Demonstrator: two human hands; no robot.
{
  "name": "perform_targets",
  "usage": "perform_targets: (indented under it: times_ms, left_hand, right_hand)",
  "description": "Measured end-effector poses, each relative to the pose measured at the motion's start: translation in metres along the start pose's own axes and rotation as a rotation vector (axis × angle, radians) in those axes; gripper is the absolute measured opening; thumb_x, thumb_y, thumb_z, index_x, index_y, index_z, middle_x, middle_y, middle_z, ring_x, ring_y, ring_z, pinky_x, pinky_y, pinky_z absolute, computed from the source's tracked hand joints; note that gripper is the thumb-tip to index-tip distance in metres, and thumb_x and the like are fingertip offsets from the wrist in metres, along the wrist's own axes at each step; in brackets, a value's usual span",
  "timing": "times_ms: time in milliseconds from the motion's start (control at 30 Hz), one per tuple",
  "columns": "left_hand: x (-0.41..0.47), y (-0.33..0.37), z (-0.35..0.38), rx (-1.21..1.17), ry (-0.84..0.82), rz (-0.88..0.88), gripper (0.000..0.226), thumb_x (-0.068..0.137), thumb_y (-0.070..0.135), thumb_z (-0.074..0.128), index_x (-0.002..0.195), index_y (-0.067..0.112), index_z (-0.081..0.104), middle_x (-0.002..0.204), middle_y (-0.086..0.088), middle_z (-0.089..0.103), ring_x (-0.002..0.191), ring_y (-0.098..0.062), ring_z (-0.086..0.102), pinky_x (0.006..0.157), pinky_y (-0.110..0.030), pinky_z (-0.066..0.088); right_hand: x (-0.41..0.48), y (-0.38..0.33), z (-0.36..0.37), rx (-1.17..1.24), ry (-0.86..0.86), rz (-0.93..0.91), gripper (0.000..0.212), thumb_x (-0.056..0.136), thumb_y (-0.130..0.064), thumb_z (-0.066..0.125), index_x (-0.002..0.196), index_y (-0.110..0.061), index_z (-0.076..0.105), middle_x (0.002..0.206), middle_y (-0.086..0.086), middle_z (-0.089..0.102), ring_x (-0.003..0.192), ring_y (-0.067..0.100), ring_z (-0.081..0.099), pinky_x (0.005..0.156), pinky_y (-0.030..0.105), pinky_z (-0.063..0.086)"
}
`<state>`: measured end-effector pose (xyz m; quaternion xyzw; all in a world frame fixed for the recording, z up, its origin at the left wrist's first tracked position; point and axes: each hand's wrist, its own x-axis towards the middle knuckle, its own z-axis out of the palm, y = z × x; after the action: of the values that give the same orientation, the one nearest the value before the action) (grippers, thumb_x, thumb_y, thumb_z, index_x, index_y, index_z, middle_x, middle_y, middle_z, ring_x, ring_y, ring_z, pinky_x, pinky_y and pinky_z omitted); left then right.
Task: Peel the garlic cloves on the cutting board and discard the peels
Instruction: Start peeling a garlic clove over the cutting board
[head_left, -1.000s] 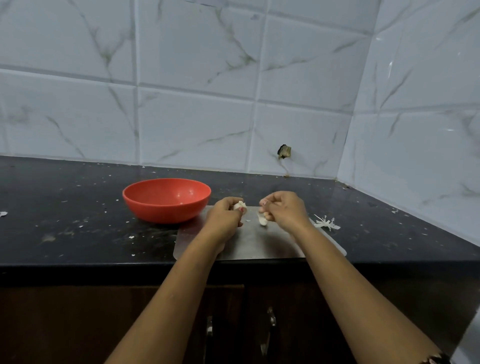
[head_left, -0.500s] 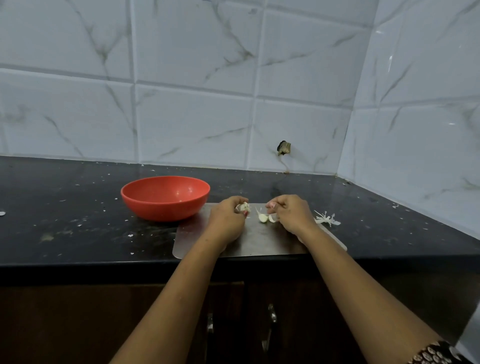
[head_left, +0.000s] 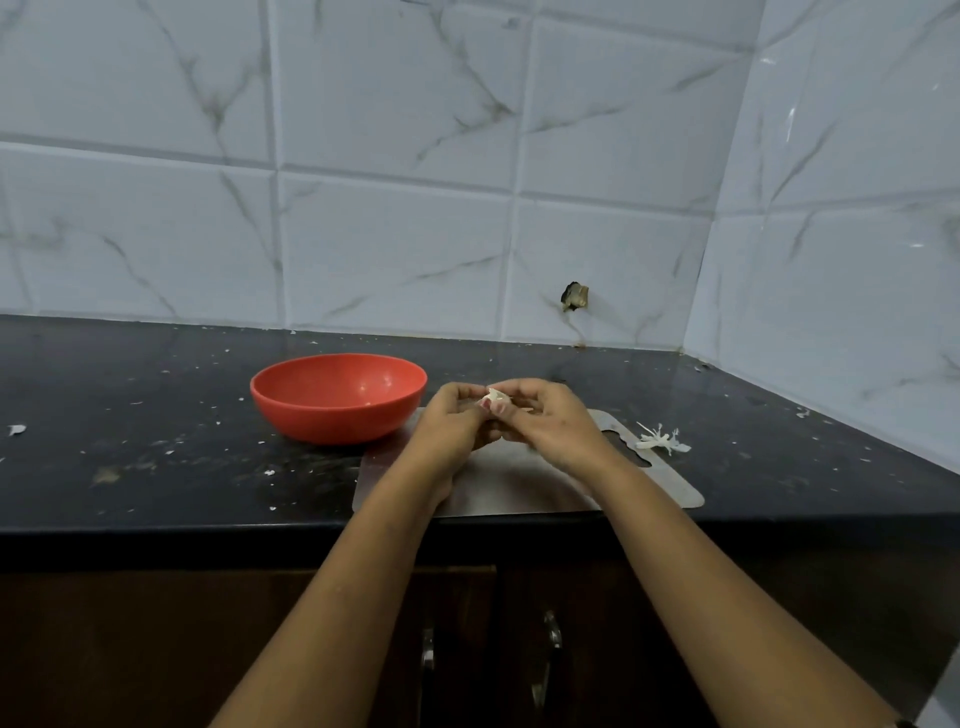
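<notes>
Both hands meet above the far end of the steel cutting board (head_left: 498, 493). A small white garlic clove (head_left: 493, 399) sits between them, with papery skin showing at its top. My left hand (head_left: 452, 431) grips the clove from the left with curled fingers. From the right, my right hand (head_left: 550, 421) pinches the same clove at its fingertips. The clove is partly hidden by the fingers. Any other cloves on the board are hidden behind my hands.
A red bowl (head_left: 337, 397) stands just left of the board on the black counter (head_left: 130, 431). Garlic peels (head_left: 662, 441) lie off the board's right end. Small white flakes are scattered over the counter. Tiled walls close the back and right.
My right hand left the clove piece it was touching on the board and came left to join my left hand. Both hands now hold one clove together.
</notes>
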<state>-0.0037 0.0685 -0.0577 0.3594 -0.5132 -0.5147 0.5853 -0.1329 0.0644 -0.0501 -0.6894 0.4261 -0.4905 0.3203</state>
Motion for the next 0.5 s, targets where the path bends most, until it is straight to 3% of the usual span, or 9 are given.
perform_targets:
  times_ms: [133,267,367,500]
  left_hand:
    - [0.001,-0.001,-0.002,-0.002,-0.062,-0.009,0.019,0.100,0.010,0.047,0.110,0.000,0.058,0.096,-0.014,0.065,0.079,-0.015,0.062,0.067,-0.016,0.054]
    - [-0.003,-0.001,-0.001,0.056,-0.149,0.030,0.021,0.097,0.014,0.053,0.108,0.000,0.066,0.091,-0.010,0.067,0.077,-0.010,0.061,0.065,-0.012,0.052]
    - [-0.003,-0.001,0.000,0.126,-0.084,0.084,0.019,0.095,0.012,0.057,0.103,-0.003,0.068,0.078,-0.007,0.067,0.061,-0.005,0.058,0.061,-0.013,0.050]
    - [-0.003,-0.002,0.001,0.330,0.022,0.139,0.025,0.097,0.021,0.055,0.086,0.005,0.071,0.065,-0.001,0.065,0.051,-0.005,0.057,0.063,-0.023,0.053]
  right_hand:
    - [-0.002,0.002,0.002,0.068,0.039,-0.031,0.016,0.092,-0.012,0.064,0.106,-0.006,0.069,0.100,0.013,0.072,0.095,0.020,0.070,0.084,0.030,0.057]
    - [0.000,0.005,0.009,-0.057,0.148,-0.055,0.022,0.099,-0.014,0.051,0.110,-0.008,0.069,0.103,0.010,0.072,0.095,0.022,0.069,0.090,0.039,0.056]
    - [0.000,0.000,0.017,-0.229,0.214,-0.085,0.028,0.101,-0.013,0.043,0.114,-0.009,0.068,0.108,0.008,0.070,0.099,0.021,0.066,0.087,0.030,0.053]
    - [0.003,-0.004,0.022,-0.349,0.269,-0.083,0.030,0.103,-0.011,0.038,0.108,-0.006,0.067,0.094,0.005,0.065,0.082,0.014,0.058,0.059,0.003,0.039]
